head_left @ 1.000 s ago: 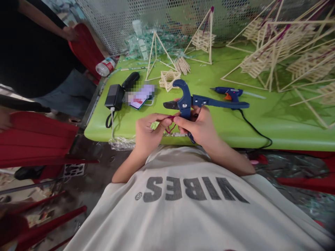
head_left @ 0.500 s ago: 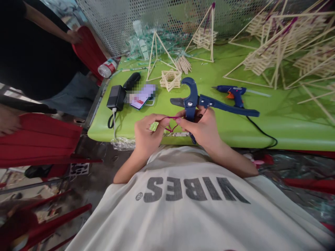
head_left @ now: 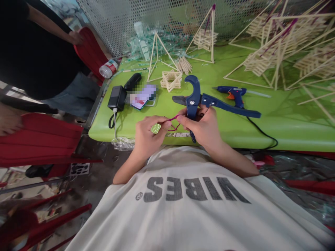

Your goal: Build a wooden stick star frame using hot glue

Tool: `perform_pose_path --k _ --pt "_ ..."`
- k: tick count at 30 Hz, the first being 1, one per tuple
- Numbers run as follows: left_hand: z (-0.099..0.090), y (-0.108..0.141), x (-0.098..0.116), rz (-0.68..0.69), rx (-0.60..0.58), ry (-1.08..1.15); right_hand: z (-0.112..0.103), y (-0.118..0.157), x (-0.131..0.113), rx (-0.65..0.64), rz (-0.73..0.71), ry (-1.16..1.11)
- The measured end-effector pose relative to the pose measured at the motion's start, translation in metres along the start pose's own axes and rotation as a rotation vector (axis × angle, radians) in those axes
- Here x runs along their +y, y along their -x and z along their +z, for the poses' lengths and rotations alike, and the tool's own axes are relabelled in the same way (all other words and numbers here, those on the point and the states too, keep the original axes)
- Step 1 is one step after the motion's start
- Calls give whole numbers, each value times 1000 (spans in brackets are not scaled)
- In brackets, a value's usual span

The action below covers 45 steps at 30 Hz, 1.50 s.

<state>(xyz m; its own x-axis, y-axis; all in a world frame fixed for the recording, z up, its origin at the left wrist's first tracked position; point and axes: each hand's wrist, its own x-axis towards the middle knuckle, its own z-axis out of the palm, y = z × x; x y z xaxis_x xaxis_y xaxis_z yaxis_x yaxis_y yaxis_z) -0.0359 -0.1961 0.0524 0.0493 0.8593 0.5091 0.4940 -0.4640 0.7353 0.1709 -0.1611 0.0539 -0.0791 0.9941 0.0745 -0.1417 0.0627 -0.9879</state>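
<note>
A thin purple string (head_left: 173, 129) runs between my two hands, with a loop of it drooping below. My left hand (head_left: 149, 134) pinches one part of it between thumb and forefinger. With thumb and fingertip, my right hand (head_left: 205, 127) pinches the string's other side, while its remaining fingers curl around a blue pipe cutter (head_left: 192, 101). The cutter's jaw points left, partly open, and its long handle stretches to the right. Beyond my hands lies a small star-shaped stack of wooden sticks (head_left: 171, 81).
On the green table (head_left: 146, 134) are a glue gun (head_left: 232, 93), a phone (head_left: 143, 97), a black power bank (head_left: 117, 97) and a stick bundle (head_left: 184, 65). Several stick pyramids (head_left: 205, 38) stand toward the back and right. A person (head_left: 34, 52) is at the left beside red chairs (head_left: 39, 136).
The string, straight between my fingertips before, now slants up to the right, and its loop has swung right. My right hand and the cutter have shifted very slightly right.
</note>
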Motion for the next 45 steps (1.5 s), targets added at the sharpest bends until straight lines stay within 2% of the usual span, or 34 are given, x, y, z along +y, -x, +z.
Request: perform_pose_path --k 4,7,12,16,20,26,32,37,45 --pt "1 -5 -3 -145 -111 264 3 -1 2 13 0 16" --pt "6 -11 -9 -238 -150 466 4 -1 4 -1 -21 20" --pt "9 -21 -13 -308 -163 504 4 2 2 33 -79 61" --pt "8 -26 -8 -240 -206 446 5 3 0 90 -126 43" --pt "8 -27 -5 -185 -255 430 4 1 1 69 -70 31" --pt "13 -23 -13 -179 -173 471 2 2 5 10 -41 -26" --pt "16 -22 -11 -109 -123 370 4 5 8 5 -55 22" --pt "16 -21 -4 -25 -85 307 6 6 9 39 -91 -20" --pt "17 -20 -3 99 -44 155 5 6 12 102 -89 54"
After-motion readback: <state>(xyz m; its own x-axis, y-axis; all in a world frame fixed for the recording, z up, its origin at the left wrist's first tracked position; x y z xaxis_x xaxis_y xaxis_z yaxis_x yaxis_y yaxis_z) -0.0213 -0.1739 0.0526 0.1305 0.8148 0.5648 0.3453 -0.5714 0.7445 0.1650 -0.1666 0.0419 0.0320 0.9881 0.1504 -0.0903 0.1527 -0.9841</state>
